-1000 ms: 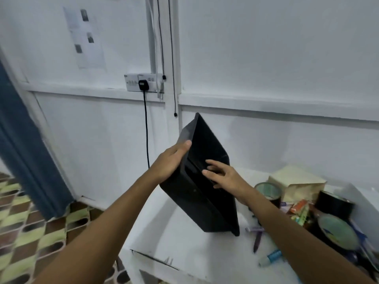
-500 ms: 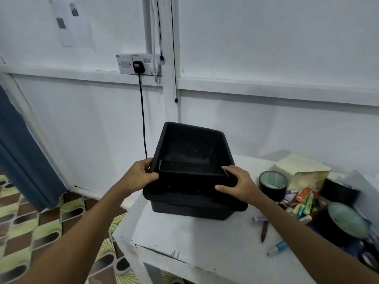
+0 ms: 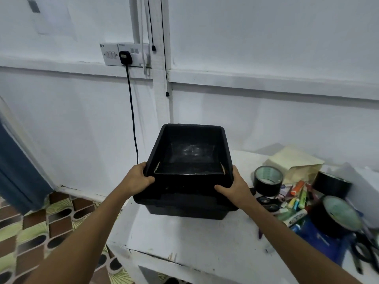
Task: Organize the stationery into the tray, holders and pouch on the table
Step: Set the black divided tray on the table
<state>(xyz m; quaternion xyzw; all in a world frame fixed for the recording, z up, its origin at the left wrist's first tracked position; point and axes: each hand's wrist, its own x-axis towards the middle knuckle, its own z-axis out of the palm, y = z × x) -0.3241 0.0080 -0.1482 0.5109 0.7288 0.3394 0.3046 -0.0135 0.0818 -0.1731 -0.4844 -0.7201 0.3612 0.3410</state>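
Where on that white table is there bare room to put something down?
Bare tabletop lies between the black tray, the near edge and both forearms. Right of the tray it is crowded: tape rolls, markers and scissors.

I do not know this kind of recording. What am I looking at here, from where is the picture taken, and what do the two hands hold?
No machine appears here. A person wears a camera on the head, so the picture looks forward and down along both arms. The left hand and the right hand grip the near corners of a black tray, which looks empty and sits at the left end of a white table. To the right lie rolls of black tape, a heap of markers and a cream paper bag.
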